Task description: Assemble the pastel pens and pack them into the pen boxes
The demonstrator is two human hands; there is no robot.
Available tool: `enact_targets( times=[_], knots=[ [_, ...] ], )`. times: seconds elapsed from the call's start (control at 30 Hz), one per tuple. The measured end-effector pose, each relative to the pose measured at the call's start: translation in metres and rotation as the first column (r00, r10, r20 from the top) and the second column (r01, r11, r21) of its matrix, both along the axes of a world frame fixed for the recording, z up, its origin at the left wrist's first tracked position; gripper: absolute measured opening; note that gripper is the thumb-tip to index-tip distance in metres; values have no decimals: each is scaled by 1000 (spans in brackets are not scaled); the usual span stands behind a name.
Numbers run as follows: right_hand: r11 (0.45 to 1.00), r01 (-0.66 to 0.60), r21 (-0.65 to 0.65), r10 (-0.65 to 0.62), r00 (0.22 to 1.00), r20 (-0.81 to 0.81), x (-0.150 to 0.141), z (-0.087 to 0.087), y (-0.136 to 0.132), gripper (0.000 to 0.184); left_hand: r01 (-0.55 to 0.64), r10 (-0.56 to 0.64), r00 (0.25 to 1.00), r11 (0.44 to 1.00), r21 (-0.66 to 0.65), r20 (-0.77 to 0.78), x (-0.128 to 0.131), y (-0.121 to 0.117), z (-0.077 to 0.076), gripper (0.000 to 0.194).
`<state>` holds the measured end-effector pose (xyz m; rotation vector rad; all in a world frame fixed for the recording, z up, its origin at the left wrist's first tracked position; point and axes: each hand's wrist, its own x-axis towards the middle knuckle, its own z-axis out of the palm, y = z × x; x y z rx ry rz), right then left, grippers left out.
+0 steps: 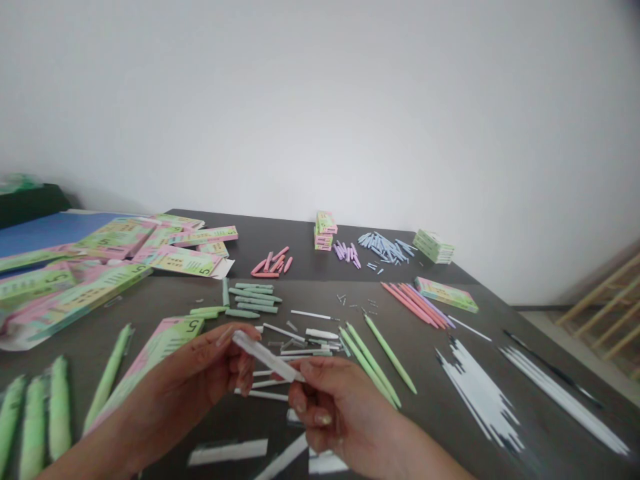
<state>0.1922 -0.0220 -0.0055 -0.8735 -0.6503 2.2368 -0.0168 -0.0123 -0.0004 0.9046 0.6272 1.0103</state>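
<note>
A short white pen barrel is held up at a slant over the near part of the table. The thumb and fingers of my left hand pinch its upper left end. At its lower right end, the fingers of my right hand close round it. Behind and below my hands lie several white pen parts, among them a thin white refill and a white barrel piece. Another white barrel rests on the table nearer to me. Green pens lie just right of my right hand.
Printed pen boxes are heaped at the left, with green pens in front. Dark green barrels, pink barrels and blue barrels lie farther back. White refills spread at the right of the dark table.
</note>
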Motion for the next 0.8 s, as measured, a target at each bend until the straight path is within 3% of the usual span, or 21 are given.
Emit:
enact_targets(
  times=[0.3,0.63,0.8],
  knots=[
    [995,-8,98,12,999,-37,5,3,2,41,-113,119,990,990,-88,69,-2,4,6,19],
    [991,5,132,8,995,-98,7,0,4,40,-119,125,990,988,-97,60,-2,3,4,21],
    [992,78,100,-69,994,-88,6,0,4,38,-89,90,996,996,-30,27,-1,2,5,25]
  ],
)
